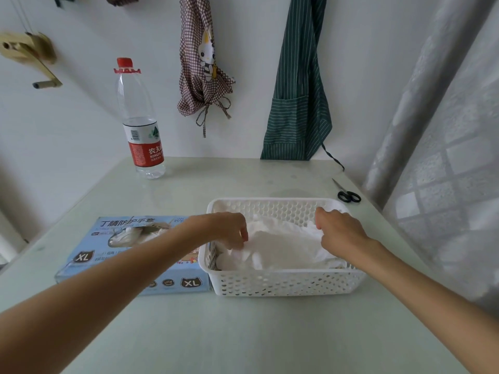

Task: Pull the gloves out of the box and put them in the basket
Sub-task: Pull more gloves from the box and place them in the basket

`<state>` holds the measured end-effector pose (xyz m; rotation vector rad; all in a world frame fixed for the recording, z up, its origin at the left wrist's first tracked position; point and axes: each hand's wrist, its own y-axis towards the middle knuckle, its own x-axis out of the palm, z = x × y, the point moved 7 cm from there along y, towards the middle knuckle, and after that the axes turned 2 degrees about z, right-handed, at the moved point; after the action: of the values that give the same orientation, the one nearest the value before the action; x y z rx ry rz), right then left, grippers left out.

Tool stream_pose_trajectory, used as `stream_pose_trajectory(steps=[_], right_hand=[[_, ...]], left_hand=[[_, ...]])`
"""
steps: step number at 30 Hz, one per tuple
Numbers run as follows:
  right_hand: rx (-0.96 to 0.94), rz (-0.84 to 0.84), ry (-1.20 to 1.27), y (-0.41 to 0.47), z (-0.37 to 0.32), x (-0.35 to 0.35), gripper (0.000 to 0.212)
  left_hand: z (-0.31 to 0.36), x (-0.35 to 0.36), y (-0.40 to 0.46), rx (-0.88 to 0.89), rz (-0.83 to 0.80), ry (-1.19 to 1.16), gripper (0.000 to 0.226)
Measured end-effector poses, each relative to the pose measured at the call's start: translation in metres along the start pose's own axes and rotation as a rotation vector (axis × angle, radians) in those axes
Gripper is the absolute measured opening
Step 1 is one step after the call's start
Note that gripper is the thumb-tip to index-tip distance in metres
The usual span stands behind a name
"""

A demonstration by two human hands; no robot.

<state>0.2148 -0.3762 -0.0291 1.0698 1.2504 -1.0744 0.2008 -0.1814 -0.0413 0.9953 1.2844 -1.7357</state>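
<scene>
A light blue glove box (129,255) lies flat on the table at the left, a white glove poking from its top opening (135,234). Right beside it stands a white perforated basket (283,282) with a heap of white gloves (280,247) inside. My left hand (224,228) reaches over the basket's left rim, fingers curled down onto the heap and pinching a glove. My right hand (340,230) is over the basket's right side, fingers curled around the gloves' edge there.
A water bottle (140,125) with a red cap stands at the table's back left. Black-handled scissors (347,193) lie at the back right. Two aprons hang on the wall behind. A curtain (445,157) hangs along the right side.
</scene>
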Motion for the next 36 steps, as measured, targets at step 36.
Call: stream_pose_trajectory(steps=[36], right_hand=[[-0.244, -0.099, 0.206, -0.005, -0.029, 0.007, 0.027]], left_hand=[[0.031, 0.026, 0.017, 0.331, 0.041, 0.374, 0.077]])
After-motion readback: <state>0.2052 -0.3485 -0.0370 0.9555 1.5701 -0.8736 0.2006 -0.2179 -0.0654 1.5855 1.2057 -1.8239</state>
